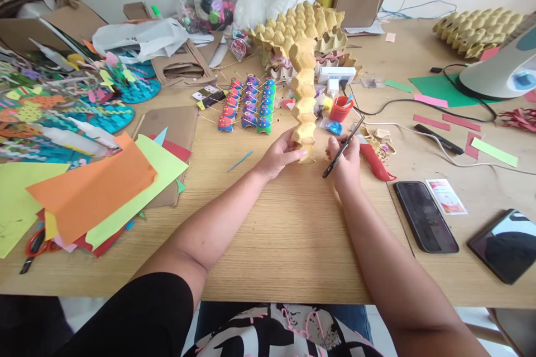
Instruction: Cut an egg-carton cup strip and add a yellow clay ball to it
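Observation:
My left hand (280, 155) is closed around the lower end of a yellowish strip of egg tray (305, 95), which stands up in front of me with its cups in a row. In my right hand (347, 159), just to the right of the strip, is a slim black tool (344, 146) with a thin dark end pointing up and away; its exact kind is unclear. The tool and the strip are apart. Beyond my left hand stand painted egg-tray caterpillars in red (230, 106), purple (250, 101) and green-blue (266, 105), with thin sticks poking out of them.
Whole egg trays (297, 25) are stacked at the back. A red cup (341, 109), a red-handled object (377, 163) and scraps lie beyond my right hand. Phone (426, 216) at right; coloured sheets (96, 189) and orange-handled scissors (37, 244) at left. A white cable (439, 148) crosses the right side.

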Available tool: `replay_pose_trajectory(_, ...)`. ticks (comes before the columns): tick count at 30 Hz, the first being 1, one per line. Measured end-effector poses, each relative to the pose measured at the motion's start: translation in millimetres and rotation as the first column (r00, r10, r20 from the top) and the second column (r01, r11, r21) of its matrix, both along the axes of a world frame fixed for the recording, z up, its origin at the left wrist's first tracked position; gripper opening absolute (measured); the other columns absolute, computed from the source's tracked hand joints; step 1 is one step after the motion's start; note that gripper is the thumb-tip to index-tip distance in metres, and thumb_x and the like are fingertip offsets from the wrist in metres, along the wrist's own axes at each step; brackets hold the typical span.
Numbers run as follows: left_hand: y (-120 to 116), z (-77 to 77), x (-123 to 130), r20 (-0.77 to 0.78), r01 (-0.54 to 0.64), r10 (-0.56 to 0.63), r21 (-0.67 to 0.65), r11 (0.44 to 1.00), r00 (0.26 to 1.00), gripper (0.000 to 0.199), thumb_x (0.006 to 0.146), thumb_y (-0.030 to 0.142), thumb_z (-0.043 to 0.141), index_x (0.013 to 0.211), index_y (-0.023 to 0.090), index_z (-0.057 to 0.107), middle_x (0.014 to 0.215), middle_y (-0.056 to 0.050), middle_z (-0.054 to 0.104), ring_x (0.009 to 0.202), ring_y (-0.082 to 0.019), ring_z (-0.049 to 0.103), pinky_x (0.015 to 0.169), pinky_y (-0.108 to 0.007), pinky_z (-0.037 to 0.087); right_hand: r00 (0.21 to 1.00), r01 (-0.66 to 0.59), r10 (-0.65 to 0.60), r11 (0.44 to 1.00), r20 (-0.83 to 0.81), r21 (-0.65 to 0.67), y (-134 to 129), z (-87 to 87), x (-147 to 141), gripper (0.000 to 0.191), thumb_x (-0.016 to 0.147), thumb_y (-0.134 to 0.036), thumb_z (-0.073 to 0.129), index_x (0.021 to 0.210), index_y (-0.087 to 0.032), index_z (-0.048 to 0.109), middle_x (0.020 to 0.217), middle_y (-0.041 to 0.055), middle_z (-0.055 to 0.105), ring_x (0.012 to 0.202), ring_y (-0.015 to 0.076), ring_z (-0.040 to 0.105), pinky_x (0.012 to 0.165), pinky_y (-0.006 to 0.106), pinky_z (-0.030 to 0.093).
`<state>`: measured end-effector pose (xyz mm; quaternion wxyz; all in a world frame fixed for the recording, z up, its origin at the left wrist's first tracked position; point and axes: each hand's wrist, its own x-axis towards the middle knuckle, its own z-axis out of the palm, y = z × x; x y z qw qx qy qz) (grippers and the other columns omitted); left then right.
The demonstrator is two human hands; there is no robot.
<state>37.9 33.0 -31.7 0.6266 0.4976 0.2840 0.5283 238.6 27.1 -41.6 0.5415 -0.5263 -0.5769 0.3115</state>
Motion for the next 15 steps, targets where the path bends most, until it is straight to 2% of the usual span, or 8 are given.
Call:
replay_pose_trajectory(3,0.1,1.2,0.8,0.024,-0.003,0.003,-0.018,1.0,1.0,0.071,0.07,0.038,0.1,0.133,0.024,0.072,0.118,-0.004,0.08,0.105,-0.017,0.075,0.096,-0.031,0.057,0.987,0.08,-0.08,0.997,-0.139,-0.006,-6.8,10.0,-7.9,0.04,0.098,-0.066,0.07,0.108,-0.031,0.053,0.086,-0.0008,0.062,0.082,0.023,0.066,0.081,0.042,0.058)
replay_pose_trajectory(7,-0.5,3.1,0.9,0.036,0.002,-0.001,-0.02,1.0,0.999,0.069,0.07,0.039,0.1,0.132,0.025,0.073,0.119,-0.003,0.08,0.11,-0.019,0.076,0.102,-0.033,0.058,0.993,0.044,-0.045,0.999,-0.11,-0.018,-13.2,18.0,-12.2,0.039,0.1,-0.068,0.064,0.113,-0.032,0.057,0.086,-0.0005,0.067,0.079,0.0228,0.068,0.079,0.042,0.056)
replay_pose_trajectory(10,-0.8,3.2,0.1,0.022,0.007,-0.006,-0.017,1.0,1.0,0.068,0.071,0.04,0.099,0.132,0.025,0.073,0.121,-0.004,0.081,0.111,-0.02,0.077,0.102,-0.034,0.058,0.999,0.028,-0.029,0.999,-0.018,-0.039,-15.4,20.5,-12.0,0.041,0.096,-0.064,0.07,0.118,-0.031,0.06,0.083,-0.0023,0.065,0.072,0.0214,0.062,0.074,0.041,0.051)
replay_pose_trajectory(15,0.2,1.6,-1.5,0.018,0.014,-0.014,0.008,1.0,1.0,0.066,0.074,0.039,0.096,0.134,0.025,0.073,0.121,-0.004,0.082,0.111,-0.02,0.076,0.101,-0.033,0.058,0.982,-0.008,0.006,1.0,0.189,0.01,-17.0,24.3,-12.9,0.043,0.088,-0.059,0.08,0.114,-0.029,0.064,0.097,0.0023,0.073,0.084,0.0236,0.067,0.08,0.043,0.051)
